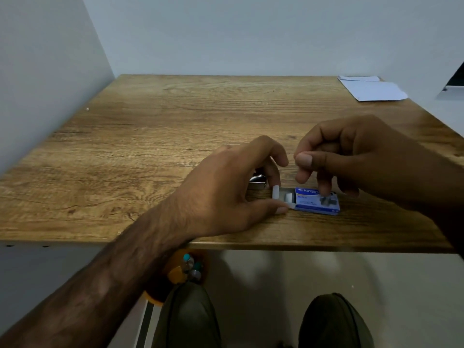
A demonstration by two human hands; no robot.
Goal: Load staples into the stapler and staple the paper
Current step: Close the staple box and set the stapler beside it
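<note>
A blue staple box (317,202) lies near the table's front edge, with its white inner tray (283,198) slid out to the left and a pale strip of staples inside. My left hand (233,194) grips the tray's open end between thumb and forefinger. My right hand (351,159) hovers over the box with fingers curled. Its thumb and forefinger pinch a thin pale sliver that looks like a staple strip, and one lower fingertip touches the box top. Only a shiny metal part of the stapler (257,183) shows behind my left hand. White paper (371,89) lies at the far right corner.
The wooden table (150,136) stands against white walls at the left and back. Below the front edge are an orange holder with pens (185,268) and my two knees. A dark object (457,79) sits at the right edge of view.
</note>
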